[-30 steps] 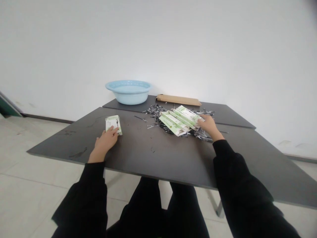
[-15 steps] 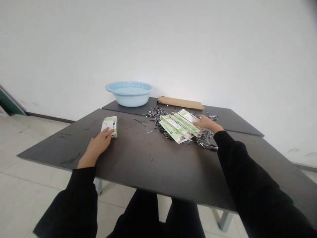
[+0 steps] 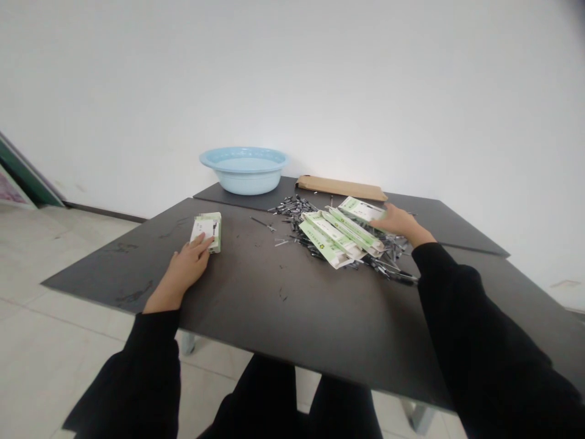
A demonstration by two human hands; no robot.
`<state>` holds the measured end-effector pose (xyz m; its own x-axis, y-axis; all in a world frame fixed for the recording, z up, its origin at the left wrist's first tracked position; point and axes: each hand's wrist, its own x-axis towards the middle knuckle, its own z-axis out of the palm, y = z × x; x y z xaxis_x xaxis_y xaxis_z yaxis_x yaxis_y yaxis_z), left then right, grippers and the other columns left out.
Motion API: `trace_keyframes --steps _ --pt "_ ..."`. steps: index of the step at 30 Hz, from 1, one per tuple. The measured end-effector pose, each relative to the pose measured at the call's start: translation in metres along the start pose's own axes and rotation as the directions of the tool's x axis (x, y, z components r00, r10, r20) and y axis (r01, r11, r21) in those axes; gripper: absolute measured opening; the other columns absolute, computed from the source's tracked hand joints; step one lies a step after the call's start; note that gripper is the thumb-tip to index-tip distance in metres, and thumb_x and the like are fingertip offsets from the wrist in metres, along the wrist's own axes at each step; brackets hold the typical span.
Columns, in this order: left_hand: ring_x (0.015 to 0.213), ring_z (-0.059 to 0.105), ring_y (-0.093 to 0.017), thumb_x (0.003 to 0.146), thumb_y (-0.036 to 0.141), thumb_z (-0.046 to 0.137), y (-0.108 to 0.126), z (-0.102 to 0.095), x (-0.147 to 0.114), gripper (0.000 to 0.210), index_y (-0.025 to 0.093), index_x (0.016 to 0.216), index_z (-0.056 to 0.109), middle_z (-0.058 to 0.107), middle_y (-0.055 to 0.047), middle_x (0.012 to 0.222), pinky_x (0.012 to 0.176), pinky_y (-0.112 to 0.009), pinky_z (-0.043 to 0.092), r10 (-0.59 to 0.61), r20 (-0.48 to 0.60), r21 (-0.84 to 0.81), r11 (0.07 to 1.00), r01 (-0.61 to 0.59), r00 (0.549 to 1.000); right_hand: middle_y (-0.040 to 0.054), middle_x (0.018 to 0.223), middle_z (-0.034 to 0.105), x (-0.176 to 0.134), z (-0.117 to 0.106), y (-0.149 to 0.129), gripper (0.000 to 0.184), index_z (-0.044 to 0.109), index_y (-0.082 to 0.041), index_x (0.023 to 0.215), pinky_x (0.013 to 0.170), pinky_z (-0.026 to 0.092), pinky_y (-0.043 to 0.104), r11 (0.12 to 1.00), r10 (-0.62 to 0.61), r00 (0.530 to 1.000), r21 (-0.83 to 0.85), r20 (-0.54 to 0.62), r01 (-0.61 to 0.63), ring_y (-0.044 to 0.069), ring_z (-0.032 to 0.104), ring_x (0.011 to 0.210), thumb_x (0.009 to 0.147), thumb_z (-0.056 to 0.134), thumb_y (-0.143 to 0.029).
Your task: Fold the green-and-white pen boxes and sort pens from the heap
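Observation:
My left hand (image 3: 186, 268) lies with its fingers stretched over the near part of a small white-and-green carton (image 3: 205, 230) at the left of the table. Over on the right, my right hand (image 3: 401, 223) has its thumb and fingers closed on the right end of another white-and-green carton (image 3: 361, 208). Beside that one, more flattened-looking green-and-white cartons (image 3: 336, 235) overlap on top of a heap of black and clear pens (image 3: 292, 209). The heap's middle is hidden under the cartons.
A light blue basin (image 3: 249, 180) stands at the back left of the dark table (image 3: 256, 299). A long brown cardboard piece (image 3: 342, 187) lies near the wall. One loose pen (image 3: 262, 224) lies left of the heap. Framed panels (image 3: 22, 177) lean at far left.
My right hand has moved slightly right and back, and the carton in it has shifted apart from the others. My left hand stays on its carton. The view has turned a little.

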<state>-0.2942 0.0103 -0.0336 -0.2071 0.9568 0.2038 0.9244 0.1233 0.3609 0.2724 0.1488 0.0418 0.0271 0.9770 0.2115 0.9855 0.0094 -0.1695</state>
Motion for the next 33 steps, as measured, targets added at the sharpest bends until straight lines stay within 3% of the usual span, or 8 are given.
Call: trace_keyframes --steps 4,7,12,16,21,25,28,33 --pt "0.148 0.027 -0.049 0.092 0.031 0.044 0.001 -0.001 0.0 0.054 0.021 0.143 0.058 0.032 -0.014 0.164 0.113 -0.075 0.024 0.003 -0.07 0.024 1.0 -0.001 0.998 0.0281 0.128 0.066 -0.028 -0.032 -0.014 0.092 0.043 -0.007 0.148 0.093 0.051 0.055 1.0 0.015 0.998 -0.003 -0.066 -0.016 0.046 0.065 0.114 0.076 0.066 -0.06" --pt "0.149 0.027 -0.045 0.092 0.031 0.044 0.014 -0.006 -0.006 0.051 0.014 0.137 0.06 0.035 -0.02 0.16 0.116 -0.067 0.025 0.074 -0.265 -0.036 0.996 -0.086 0.961 0.0267 0.131 0.065 -0.06 -0.051 -0.033 0.09 0.045 -0.007 0.147 0.092 0.053 0.053 0.994 -0.024 0.982 0.101 -0.187 0.044 0.044 0.065 0.114 0.075 0.067 -0.057" --pt "0.128 0.053 -0.03 0.093 0.037 0.048 0.084 -0.015 -0.047 0.034 0.016 0.113 0.066 0.06 -0.016 0.13 0.113 -0.048 0.038 0.1 -0.534 -0.34 0.884 -0.322 0.84 0.0244 0.136 0.062 -0.129 -0.062 -0.073 0.086 0.048 -0.009 0.144 0.096 0.052 0.057 0.94 -0.108 0.935 0.271 -0.337 0.206 0.043 0.062 0.119 0.073 0.069 -0.052" --pt "0.102 0.066 -0.023 0.094 0.046 0.055 0.168 -0.019 -0.107 0.036 0.018 0.115 0.063 0.069 -0.011 0.111 0.092 -0.036 0.051 0.084 -0.233 -0.838 0.488 -0.244 0.969 0.0228 0.144 0.056 -0.193 -0.057 -0.108 0.083 0.046 -0.011 0.146 0.107 0.046 0.054 0.879 -0.172 0.908 0.357 -0.383 0.317 0.04 0.056 0.129 0.075 0.071 -0.048" --pt "0.098 0.071 -0.026 0.081 0.052 0.074 0.24 -0.024 -0.164 0.052 0.019 0.121 0.066 0.073 -0.014 0.117 0.086 -0.036 0.055 0.27 -0.041 -0.999 -0.006 -0.041 0.962 0.019 0.139 0.055 -0.262 -0.035 -0.147 0.083 0.04 -0.02 0.148 0.103 0.048 0.059 0.792 -0.235 0.857 0.421 -0.458 0.443 0.039 0.055 0.127 0.075 0.074 -0.038" --pt "0.105 0.071 -0.03 0.081 0.046 0.076 0.244 -0.021 -0.182 0.04 0.017 0.108 0.073 0.076 -0.013 0.113 0.09 -0.038 0.056 0.118 0.079 -0.996 0.038 0.075 0.99 0.0178 0.132 0.058 -0.297 -0.023 -0.159 0.082 0.038 -0.021 0.149 0.099 0.052 0.057 0.717 -0.238 0.912 0.573 -0.334 0.397 0.038 0.058 0.122 0.077 0.075 -0.034" --pt "0.104 0.072 -0.031 0.084 0.047 0.073 0.229 -0.013 -0.188 0.039 0.015 0.106 0.075 0.077 -0.013 0.112 0.086 -0.038 0.058 0.061 0.123 -0.989 0.085 0.118 0.991 0.0131 0.13 0.063 -0.31 -0.027 -0.154 0.059 0.047 -0.023 0.142 0.092 0.057 0.045 0.578 -0.275 0.951 0.767 -0.139 0.279 0.03 0.065 0.113 0.089 0.067 -0.038" --pt "0.097 0.074 -0.032 0.083 0.045 0.075 0.213 -0.004 -0.196 0.041 0.013 0.108 0.074 0.077 -0.015 0.109 0.083 -0.041 0.06 0.072 0.209 -0.975 -0.065 0.213 0.975 0.0089 0.113 0.073 -0.321 -0.035 -0.146 0.035 0.064 -0.021 0.125 0.075 0.06 0.034 0.367 -0.329 0.941 0.928 0.074 0.055 0.023 0.071 0.095 0.099 0.054 -0.042"
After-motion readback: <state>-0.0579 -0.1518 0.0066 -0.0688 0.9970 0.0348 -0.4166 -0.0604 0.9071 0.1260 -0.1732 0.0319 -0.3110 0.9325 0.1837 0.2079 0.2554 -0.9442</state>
